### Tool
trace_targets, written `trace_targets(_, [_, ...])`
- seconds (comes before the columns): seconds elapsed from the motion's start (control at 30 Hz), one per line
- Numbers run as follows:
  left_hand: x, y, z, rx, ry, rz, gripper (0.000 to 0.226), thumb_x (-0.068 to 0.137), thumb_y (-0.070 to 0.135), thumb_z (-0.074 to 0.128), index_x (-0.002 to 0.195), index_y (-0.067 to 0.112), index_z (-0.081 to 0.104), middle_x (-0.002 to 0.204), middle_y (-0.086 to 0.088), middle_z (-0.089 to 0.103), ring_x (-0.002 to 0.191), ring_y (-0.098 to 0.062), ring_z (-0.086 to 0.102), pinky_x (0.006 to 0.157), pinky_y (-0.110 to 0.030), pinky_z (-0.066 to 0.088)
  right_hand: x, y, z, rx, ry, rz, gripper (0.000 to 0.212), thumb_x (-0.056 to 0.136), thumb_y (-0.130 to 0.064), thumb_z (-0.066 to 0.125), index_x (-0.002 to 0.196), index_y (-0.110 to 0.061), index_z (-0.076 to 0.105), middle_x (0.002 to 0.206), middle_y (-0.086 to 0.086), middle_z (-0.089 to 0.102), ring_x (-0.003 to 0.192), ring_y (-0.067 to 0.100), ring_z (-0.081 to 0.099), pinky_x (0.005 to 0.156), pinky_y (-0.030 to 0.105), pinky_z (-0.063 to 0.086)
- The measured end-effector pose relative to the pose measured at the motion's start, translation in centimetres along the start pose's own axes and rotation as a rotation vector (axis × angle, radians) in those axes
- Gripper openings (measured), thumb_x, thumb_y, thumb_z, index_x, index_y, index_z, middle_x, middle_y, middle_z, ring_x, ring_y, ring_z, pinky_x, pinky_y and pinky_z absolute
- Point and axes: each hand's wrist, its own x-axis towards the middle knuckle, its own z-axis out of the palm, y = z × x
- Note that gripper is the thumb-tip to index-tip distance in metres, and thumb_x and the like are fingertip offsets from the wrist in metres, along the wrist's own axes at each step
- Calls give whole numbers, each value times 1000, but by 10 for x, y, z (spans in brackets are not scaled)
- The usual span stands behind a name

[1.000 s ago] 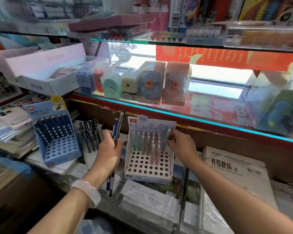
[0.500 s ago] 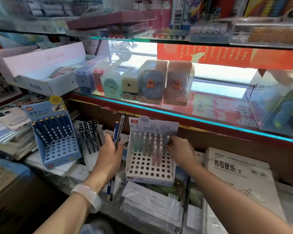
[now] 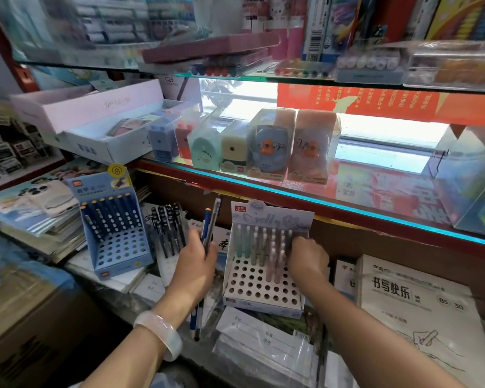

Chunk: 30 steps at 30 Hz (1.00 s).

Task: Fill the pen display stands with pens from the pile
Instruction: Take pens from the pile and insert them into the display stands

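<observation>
Stationery shelves are crowding the background. Left hand (image 3: 195,264) is gripping two pens (image 3: 208,233) upright between the blue display stand (image 3: 115,233) and white display stand (image 3: 263,278); right hand (image 3: 308,257) is pinching pastel pens (image 3: 277,253) at its far-right rows.

A white stand (image 3: 261,287) with a grid of round holes sits tilted at centre, its far rows holding pastel pens (image 3: 259,245) upright, green ones to the left and pink ones to the right, while the near rows are unfilled. To its left a blue stand (image 3: 118,247) leans back with dark blue pens (image 3: 107,214) in its far rows and bare holes nearer. Between the two stands lies a pile of black pens (image 3: 167,228), and just right of it a few pens (image 3: 209,228) are held upright in a hand.
</observation>
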Motion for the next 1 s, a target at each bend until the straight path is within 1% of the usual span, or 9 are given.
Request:
trace_targets(0.13, [-1,-1,-4,-47,-23,-8,3,99,18,39,101,16,39,73,0,49,60,-10,47,47,-9,39,0,15,-3,257,54,-26,18,94,-18,50,91,-13,67,88,2,67,76,17,62,68,30,53])
trace_targets(0.27, [-3,3,-7,-346,-194,-106,5,98,21,42,99,21,46,69,6,47,58,-7,48,52,-20,41,-12,14,-29,683,148,-131,17,91,-21,58,106,-16,66,92,-12,61,76,-2,54,66,12,41])
trace_targets(0.33, [-5,5,-5,-443,-301,-143,6,98,19,43,97,20,48,62,6,44,47,-2,44,45,-16,39,-22,-1,-46,859,59,-236,16,90,-20,59,104,-17,66,89,-13,63,77,-3,57,70,14,47])
trace_targets(0.47, [-7,5,4,-358,-400,-106,7,96,17,47,99,23,50,62,3,43,48,-6,40,46,-20,35,-41,-38,-62,951,-176,-371,5,90,-30,59,91,-29,64,85,-5,68,77,5,63,65,13,48])
trace_targets(0.57, [-6,7,2,-286,-339,-79,14,95,17,49,103,29,50,68,5,50,52,-5,44,48,-18,36,-45,-56,-60,1018,-202,-332,12,90,-31,60,87,-21,67,75,-1,66,65,3,59,59,13,49])
trace_targets(0.67, [-3,-1,-6,-202,-309,-73,12,95,18,50,103,28,50,66,11,48,51,0,43,48,-17,33,-42,-63,-68,1242,-219,-272,14,92,-23,56,97,-12,64,78,-1,66,62,-1,60,61,14,50])
trace_targets(0.77, [4,-13,-21,-173,-306,-125,6,96,22,46,93,27,47,63,6,42,47,-7,37,46,-23,29,-29,-62,-83,1378,-88,-233,16,94,-18,52,100,-6,60,81,4,67,65,7,64,68,22,56])
trace_targets(0.9, [21,-26,-60,-293,-164,-215,10,99,18,40,90,22,42,59,1,35,42,-9,32,38,-22,26,-19,-75,-78,1239,82,-282,7,94,-17,54,91,-14,59,82,7,70,73,16,69,76,34,58])
trace_targets(1.0, [26,-37,-91,-346,-24,-248,11,100,16,37,89,20,40,60,-1,36,43,-11,32,38,-21,26,-23,-101,-56,1113,69,-368,11,94,-13,53,87,-20,56,82,2,69,75,14,69,77,35,58])
